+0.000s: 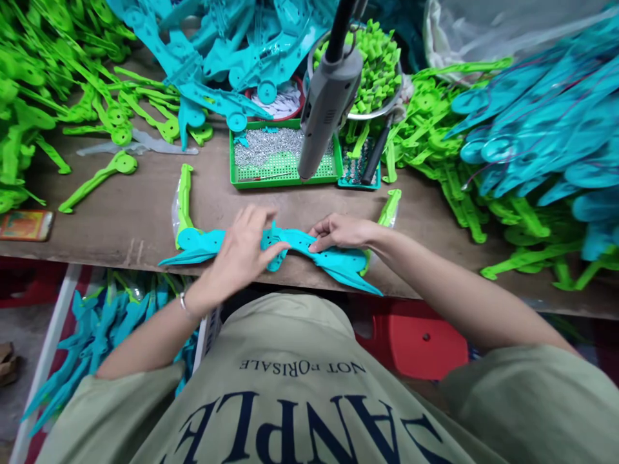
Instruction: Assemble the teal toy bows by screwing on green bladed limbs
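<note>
A wing-shaped blue plastic piece (300, 240) lies across the near edge of the table, with a green plastic arm (184, 200) at its left end and another green arm (391, 207) at its right end. My left hand (245, 243) rests over its left-centre part, thumb and fingers spread apart. Beneath that palm, part of the piece is hidden. With thumb and fingers closed, my right hand (341, 232) grips the piece right of its middle.
A grey power screwdriver (331, 106) hangs above a green tray (285, 183) of small screws. Behind stands a metal bowl (370, 117) of green parts. Heaps of green arms (116, 116) and blue pieces (527, 122) flank the work. Below, a crate (58, 335) holds blue pieces beside a red stool (416, 338).
</note>
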{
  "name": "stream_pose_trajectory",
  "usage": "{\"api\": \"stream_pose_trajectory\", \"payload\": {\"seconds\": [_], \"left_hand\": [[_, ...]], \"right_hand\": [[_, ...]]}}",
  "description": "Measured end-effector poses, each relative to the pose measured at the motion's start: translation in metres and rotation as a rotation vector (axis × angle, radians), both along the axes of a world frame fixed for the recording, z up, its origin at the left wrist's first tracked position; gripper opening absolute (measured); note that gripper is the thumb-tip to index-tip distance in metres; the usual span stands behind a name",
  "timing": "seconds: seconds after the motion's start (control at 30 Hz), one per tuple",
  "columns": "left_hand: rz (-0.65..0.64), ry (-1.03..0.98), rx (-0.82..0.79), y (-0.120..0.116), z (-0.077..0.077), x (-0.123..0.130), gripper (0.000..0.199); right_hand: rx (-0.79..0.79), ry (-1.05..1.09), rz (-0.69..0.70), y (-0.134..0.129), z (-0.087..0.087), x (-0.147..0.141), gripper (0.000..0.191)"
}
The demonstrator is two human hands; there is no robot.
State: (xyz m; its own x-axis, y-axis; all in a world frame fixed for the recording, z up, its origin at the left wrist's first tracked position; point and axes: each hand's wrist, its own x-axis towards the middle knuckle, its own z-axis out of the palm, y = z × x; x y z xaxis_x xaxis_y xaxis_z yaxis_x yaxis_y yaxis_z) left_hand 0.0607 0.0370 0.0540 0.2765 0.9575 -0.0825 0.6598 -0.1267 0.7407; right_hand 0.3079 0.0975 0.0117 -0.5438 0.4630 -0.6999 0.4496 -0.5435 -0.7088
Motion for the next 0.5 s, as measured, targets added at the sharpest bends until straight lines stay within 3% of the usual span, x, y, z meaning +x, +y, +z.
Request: {"api": "stream_pose_trajectory", "payload": {"seconds": [0.03,0.13,0.17,0.23,0.33,0.43,0.5], "left_hand": [[0.049,-0.140,-0.080,-0.017,0.001,0.009,0.032],[-0.079,-0.565,-0.794,-0.057,-0.014,0.046,0.039],[-0.014,-0.678,-0.943,-0.064,-0.023,0.059,0.040],[0.154,-0.873,-1.028,-0.069,-0.042,0.083,0.042],[0.316,-1.077,-0.948,-0.064,-0.058,0.107,0.045],[0.397,-1.126,-0.884,-0.058,-0.057,0.112,0.053],[0.427,-1.119,-0.868,-0.057,-0.052,0.111,0.058]], "right_hand": [[0.007,0.004,0.001,0.000,0.001,-0.001,0.030],[0.015,0.015,-0.019,0.000,0.006,-0.004,0.029],[0.011,0.016,-0.030,0.000,0.008,-0.006,0.030],[0.001,0.014,-0.048,-0.001,0.010,-0.011,0.030],[0.020,0.003,-0.055,-0.003,0.012,-0.017,0.028],[0.088,-0.011,-0.017,-0.002,0.014,-0.018,0.026],[0.218,-0.045,0.091,-0.003,0.018,-0.015,0.031]]}}
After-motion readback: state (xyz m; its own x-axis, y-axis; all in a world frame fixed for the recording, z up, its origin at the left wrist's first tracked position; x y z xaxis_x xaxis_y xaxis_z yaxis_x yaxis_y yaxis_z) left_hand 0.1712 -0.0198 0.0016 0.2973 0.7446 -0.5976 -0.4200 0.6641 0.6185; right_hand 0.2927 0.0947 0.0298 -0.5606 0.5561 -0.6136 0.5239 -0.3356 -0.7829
